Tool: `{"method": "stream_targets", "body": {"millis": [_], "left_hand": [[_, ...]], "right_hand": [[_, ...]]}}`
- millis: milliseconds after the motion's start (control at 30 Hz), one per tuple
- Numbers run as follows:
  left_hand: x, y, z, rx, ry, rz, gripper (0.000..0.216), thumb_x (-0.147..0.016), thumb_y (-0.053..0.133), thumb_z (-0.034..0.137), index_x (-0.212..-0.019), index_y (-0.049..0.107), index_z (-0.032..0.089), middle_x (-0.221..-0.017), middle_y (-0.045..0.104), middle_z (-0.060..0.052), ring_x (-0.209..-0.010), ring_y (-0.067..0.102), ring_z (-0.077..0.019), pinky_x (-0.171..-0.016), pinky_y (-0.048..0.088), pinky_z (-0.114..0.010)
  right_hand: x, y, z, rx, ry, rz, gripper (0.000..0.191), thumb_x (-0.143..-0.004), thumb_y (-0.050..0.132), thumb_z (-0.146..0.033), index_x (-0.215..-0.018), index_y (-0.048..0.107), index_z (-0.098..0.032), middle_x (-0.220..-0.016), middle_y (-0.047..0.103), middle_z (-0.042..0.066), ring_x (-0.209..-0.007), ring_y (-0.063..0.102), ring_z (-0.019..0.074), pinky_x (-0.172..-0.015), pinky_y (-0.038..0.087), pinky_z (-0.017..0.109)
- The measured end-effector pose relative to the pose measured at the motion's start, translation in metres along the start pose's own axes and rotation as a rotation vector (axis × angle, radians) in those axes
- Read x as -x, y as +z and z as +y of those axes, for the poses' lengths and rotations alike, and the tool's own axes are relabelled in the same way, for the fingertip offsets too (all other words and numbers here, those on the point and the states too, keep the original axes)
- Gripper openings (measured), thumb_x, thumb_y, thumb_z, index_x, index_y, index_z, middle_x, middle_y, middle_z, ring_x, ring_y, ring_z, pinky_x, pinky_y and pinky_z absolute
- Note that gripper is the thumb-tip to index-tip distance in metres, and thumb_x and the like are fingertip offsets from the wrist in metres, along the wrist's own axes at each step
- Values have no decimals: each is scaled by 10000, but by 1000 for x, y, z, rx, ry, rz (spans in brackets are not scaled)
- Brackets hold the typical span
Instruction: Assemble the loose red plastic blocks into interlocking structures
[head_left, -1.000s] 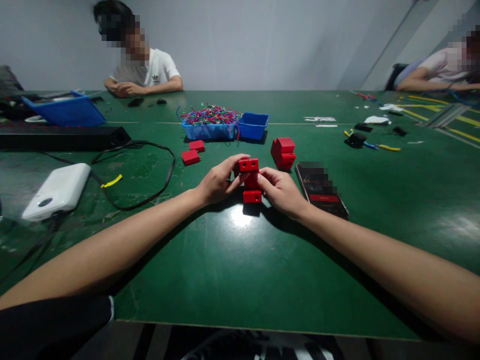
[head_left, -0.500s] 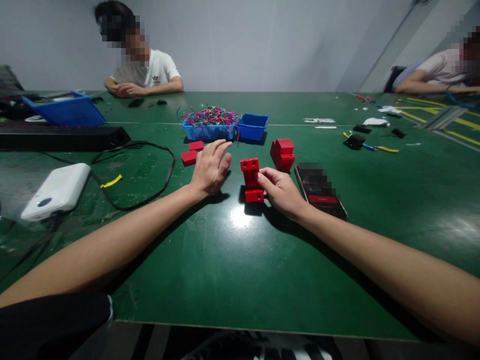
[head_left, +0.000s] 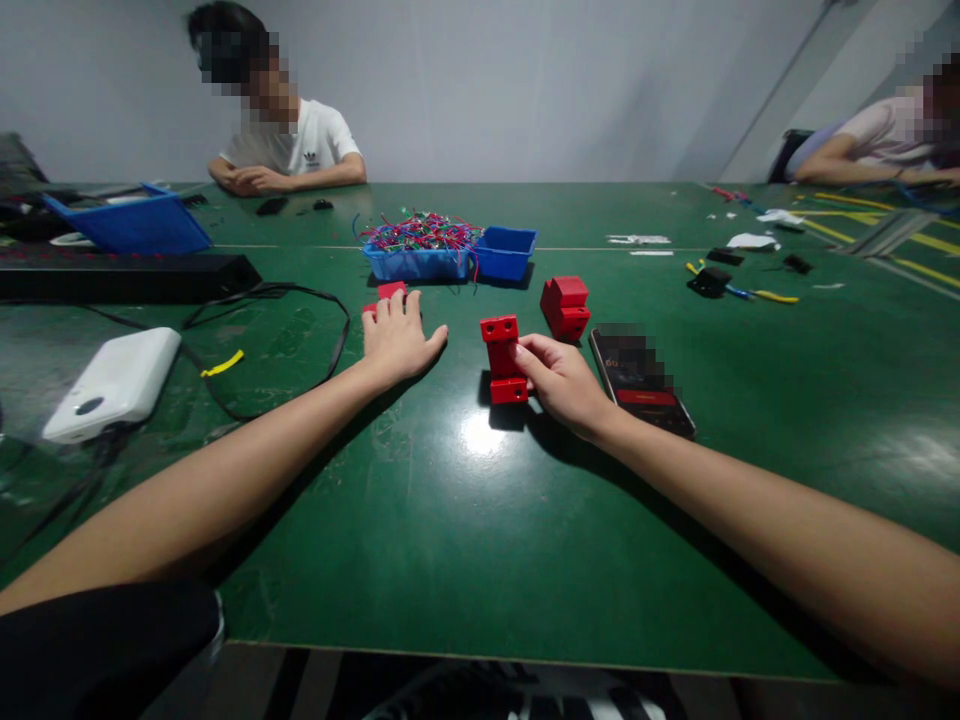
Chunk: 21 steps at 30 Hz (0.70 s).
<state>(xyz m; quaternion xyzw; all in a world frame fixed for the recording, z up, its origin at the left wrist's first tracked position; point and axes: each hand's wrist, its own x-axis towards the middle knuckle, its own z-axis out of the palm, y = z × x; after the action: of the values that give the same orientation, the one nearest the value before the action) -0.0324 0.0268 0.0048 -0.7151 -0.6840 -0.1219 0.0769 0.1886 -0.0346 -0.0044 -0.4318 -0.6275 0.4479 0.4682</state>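
My right hand [head_left: 564,385] grips a red block with holes in its raised ends [head_left: 504,360], thumb on its face, held upright over the table. To the left, my left hand [head_left: 401,342] reaches over small red blocks [head_left: 391,290] with its fingers spread and palm down. Its fingers partly cover those blocks, and whether they touch them I cannot tell. Behind my right hand stands a larger red block [head_left: 566,308] with a hole in its front. A phone [head_left: 637,380] with a lit screen lies just right of that hand.
A blue bin [head_left: 420,266] full of coloured wires stands beside another blue bin [head_left: 506,255]. A white power bank [head_left: 112,385], black cable [head_left: 349,330] and black power strip [head_left: 127,278] lie at left. Wire pieces [head_left: 739,292] lie at right. A person [head_left: 300,150] sits opposite.
My left hand has moved left and turned palm down over the small red blocks, its fingers spreading. The right hand and its block have stayed put.
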Motion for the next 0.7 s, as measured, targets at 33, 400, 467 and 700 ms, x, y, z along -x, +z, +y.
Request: {"method": "stream_targets", "body": {"millis": [33,400,467,700], "left_hand": [[0,-1,0,-6,-24,-5,767,-926,414,570,-1523,360,93,-1596,379,-222,-1445,390,-437,-1158,353,-593],[0,-2,-1,30,17,7,687,-937,465,521,-1469,414,90,-1415,521,-259,-1329,476,-461,-1028,449,-668],[-1,0,-3,87,104,31,624,-932,508,459,-1421,455,75,-1353,550,-244,-1288,518,-424,-1035,471,-619],[-9,9,-15,527,733,87,474,-861,673,459,-1204,567,149,-1243,582,-150,-1164,621,-265,-1034,537,-437]], "right_hand": [[0,0,0,-3,1,0,354,-850,625,-526,-869,663,-175,-761,650,17,-662,538,136,-588,411,259],[0,1,-1,-1,-2,3,341,-858,613,-510,-866,661,-173,-755,631,12,-627,488,121,-569,387,256],[1,1,-1,1,-3,4,343,-863,610,-511,-867,658,-172,-759,632,14,-627,485,120,-569,391,255],[0,2,-1,6,-7,5,355,-866,620,-527,-878,661,-174,-775,654,18,-648,520,127,-567,397,252]]}}
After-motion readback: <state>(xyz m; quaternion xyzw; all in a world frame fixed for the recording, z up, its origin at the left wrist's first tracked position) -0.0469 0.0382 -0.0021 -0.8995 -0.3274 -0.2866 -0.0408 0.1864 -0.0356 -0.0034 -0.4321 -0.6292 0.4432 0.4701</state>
